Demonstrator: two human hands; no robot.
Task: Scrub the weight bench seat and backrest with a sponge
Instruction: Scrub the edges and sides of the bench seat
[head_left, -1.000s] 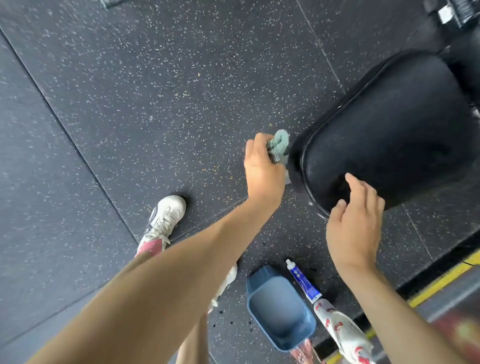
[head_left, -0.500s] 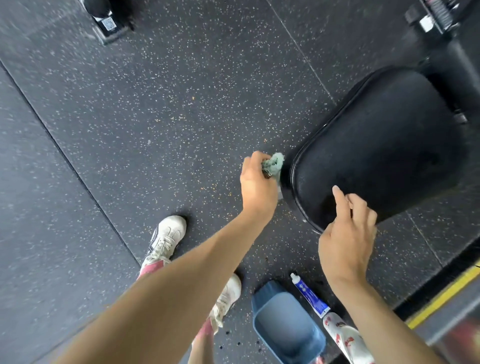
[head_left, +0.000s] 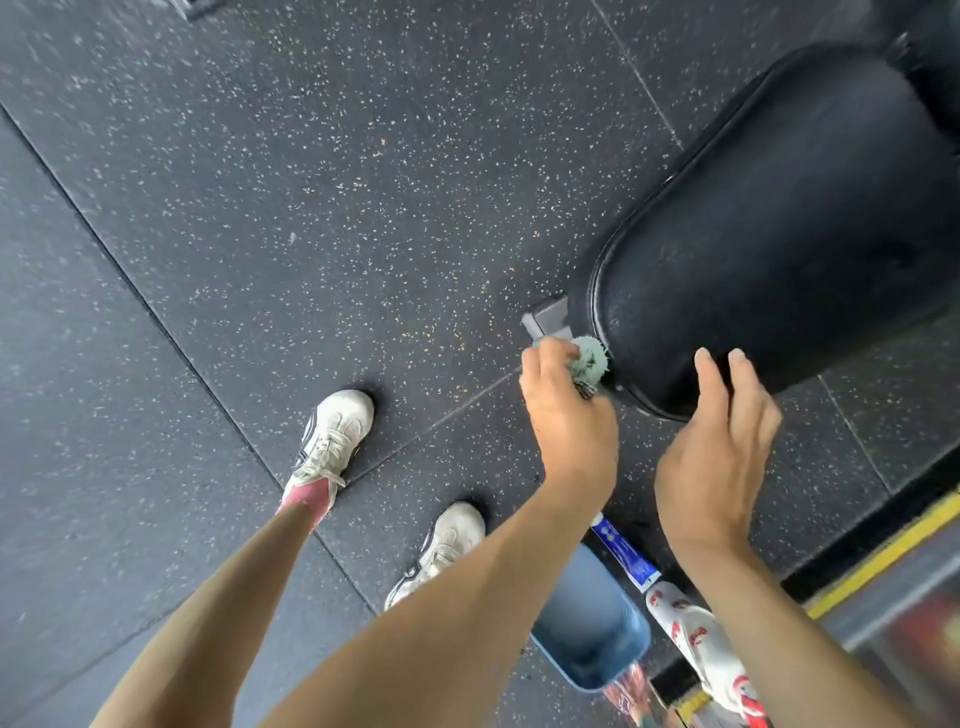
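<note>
The black padded bench seat (head_left: 789, 249) fills the upper right, its rounded near end towards me. My left hand (head_left: 563, 410) grips a pale green sponge (head_left: 589, 361) and holds it against the seat's near left edge. My right hand (head_left: 719, 452) has straight fingers, and their tips rest on the seat's near end, just right of the sponge. The backrest is out of view.
On the speckled rubber floor below my arms are a blue tub (head_left: 592, 639), a blue-and-white tube (head_left: 626, 553) and a white bottle with red print (head_left: 696, 639). My two white sneakers (head_left: 332, 441) stand to the left. A yellow floor line (head_left: 883, 561) runs at the lower right.
My left hand has slid the sponge along the seat's near edge towards my right hand. My right hand stays on the seat's end. The view has swung, so the seat now sits further right.
</note>
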